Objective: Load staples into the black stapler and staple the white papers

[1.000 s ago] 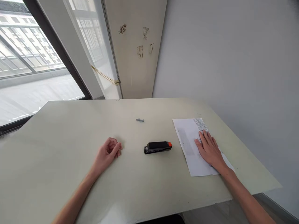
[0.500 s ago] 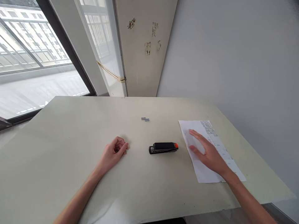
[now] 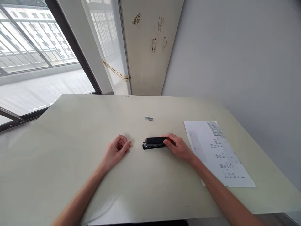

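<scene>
A black stapler (image 3: 154, 141) with a red end lies on the pale table in front of me, its black nose pointing left. My right hand (image 3: 178, 147) grips its red rear end between thumb and fingers, which partly cover the red. To the left of the stapler, and apart from it, my left hand (image 3: 118, 147) rests on the table with loosely curled fingers; nothing shows inside them. Beyond the stapler lie two short strips of staples (image 3: 149, 118), side by side and slightly offset.
Printed sheets of paper (image 3: 207, 157) lie on the right, partly under my right forearm. The table (image 3: 70, 141) reaches toward a grey wall (image 3: 235, 56) on the right. Behind it stand a fridge-like cabinet (image 3: 145, 69) and, at left, a window (image 3: 35, 47).
My right hand has moved left from above the paper and closed on the stapler's red end. The stapler sits slightly further left. My left hand stays curled in place.
</scene>
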{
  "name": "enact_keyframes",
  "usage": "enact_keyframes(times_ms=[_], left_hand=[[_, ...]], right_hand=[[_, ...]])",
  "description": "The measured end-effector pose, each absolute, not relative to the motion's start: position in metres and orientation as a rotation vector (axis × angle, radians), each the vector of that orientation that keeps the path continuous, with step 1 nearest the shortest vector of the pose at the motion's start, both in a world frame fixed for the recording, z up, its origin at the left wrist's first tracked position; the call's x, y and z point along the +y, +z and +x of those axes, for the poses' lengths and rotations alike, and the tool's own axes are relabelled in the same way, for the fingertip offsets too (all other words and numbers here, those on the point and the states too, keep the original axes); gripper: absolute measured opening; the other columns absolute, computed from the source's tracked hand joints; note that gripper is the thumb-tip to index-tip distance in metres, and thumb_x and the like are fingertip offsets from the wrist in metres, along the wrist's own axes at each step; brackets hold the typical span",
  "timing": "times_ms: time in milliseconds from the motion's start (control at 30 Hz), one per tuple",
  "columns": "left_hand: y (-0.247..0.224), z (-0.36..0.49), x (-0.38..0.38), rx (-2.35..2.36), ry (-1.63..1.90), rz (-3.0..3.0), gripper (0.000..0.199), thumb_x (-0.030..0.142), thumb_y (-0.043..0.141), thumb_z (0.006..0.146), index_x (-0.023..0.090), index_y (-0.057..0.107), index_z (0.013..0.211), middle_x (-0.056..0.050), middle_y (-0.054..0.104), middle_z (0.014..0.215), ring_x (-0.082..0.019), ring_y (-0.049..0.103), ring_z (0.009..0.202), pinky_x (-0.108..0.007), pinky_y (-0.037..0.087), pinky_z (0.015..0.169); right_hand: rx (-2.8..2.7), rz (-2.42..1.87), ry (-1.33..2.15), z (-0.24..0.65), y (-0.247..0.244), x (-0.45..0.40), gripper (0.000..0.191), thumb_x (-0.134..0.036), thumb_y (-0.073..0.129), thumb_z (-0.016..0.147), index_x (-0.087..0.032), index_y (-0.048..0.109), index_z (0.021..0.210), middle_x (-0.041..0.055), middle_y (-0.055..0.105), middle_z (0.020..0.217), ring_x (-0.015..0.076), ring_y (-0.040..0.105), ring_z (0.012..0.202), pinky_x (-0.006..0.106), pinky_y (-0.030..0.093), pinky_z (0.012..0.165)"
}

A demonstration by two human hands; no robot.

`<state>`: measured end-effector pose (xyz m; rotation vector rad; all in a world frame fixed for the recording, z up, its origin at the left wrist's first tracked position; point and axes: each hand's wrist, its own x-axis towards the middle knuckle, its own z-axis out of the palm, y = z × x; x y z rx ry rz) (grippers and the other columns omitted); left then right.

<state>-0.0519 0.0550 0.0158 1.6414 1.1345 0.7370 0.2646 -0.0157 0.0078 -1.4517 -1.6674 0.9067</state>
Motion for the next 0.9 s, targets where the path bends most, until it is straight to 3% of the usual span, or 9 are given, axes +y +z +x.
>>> enact_keyframes(times_ms=[100,367,467,600,667,900], left_hand=[[0.020,-0.048,0.056,1.107,0.768,1.563,0.035,0.054,0.064,0.099,0.023,0.052,0.089,-0.001,0.068,0.078,-0.013,0.058,0.063,-0.026,0.047,0.059],[0.012,-0.020,0.097,1.098,1.010,1.487,0.035,0.052,0.068,0.095,0.023,0.051,0.087,0.002,0.063,0.072,-0.013,0.056,0.062,-0.026,0.043,0.058],[0.012,-0.021,0.108,1.271,1.181,1.408,0.032,0.050,0.070,0.093,0.022,0.054,0.086,-0.001,0.067,0.083,-0.015,0.060,0.074,-0.027,0.046,0.067],[0.017,-0.033,0.108,1.432,1.256,1.355,0.029,0.051,0.066,0.095,0.022,0.060,0.092,-0.006,0.073,0.113,-0.021,0.064,0.110,-0.030,0.049,0.091],[0.019,-0.037,0.106,1.404,1.235,1.380,0.032,0.054,0.060,0.099,0.022,0.064,0.098,-0.008,0.072,0.125,-0.023,0.063,0.118,-0.032,0.049,0.097],[0.020,-0.019,0.090,0.918,0.955,1.319,0.048,0.063,0.056,0.102,0.018,0.071,0.098,-0.013,0.075,0.118,-0.028,0.067,0.119,-0.040,0.052,0.104]], right_hand=[[-1.536,-1.494,0.936,0.260,0.001,-0.017,0.050,-0.055,0.033,0.111,-0.029,0.074,0.121,0.0057,0.075,0.118,0.0261,0.067,0.116,0.042,0.051,0.103],[-1.411,-1.515,0.968,0.258,-0.004,-0.023,0.045,-0.055,0.035,0.110,-0.028,0.065,0.129,0.0074,0.075,0.127,0.0252,0.068,0.121,0.043,0.051,0.107],[-1.449,-1.507,0.939,0.258,-0.004,-0.023,0.041,-0.054,0.037,0.110,-0.029,0.066,0.128,0.0062,0.076,0.125,0.0252,0.069,0.119,0.043,0.051,0.106],[-1.481,-1.506,0.903,0.258,-0.005,-0.024,0.039,-0.052,0.039,0.111,-0.032,0.066,0.129,0.0038,0.078,0.123,0.0257,0.070,0.117,0.045,0.052,0.105],[-1.502,-1.533,0.877,0.259,-0.005,-0.024,0.039,-0.054,0.041,0.110,-0.032,0.066,0.129,0.0046,0.078,0.122,0.0267,0.069,0.116,0.046,0.053,0.103],[-1.629,-1.569,0.822,0.253,0.002,-0.025,0.032,-0.054,0.069,0.096,-0.030,0.069,0.118,0.0063,0.074,0.116,0.0272,0.067,0.101,0.042,0.055,0.088]])
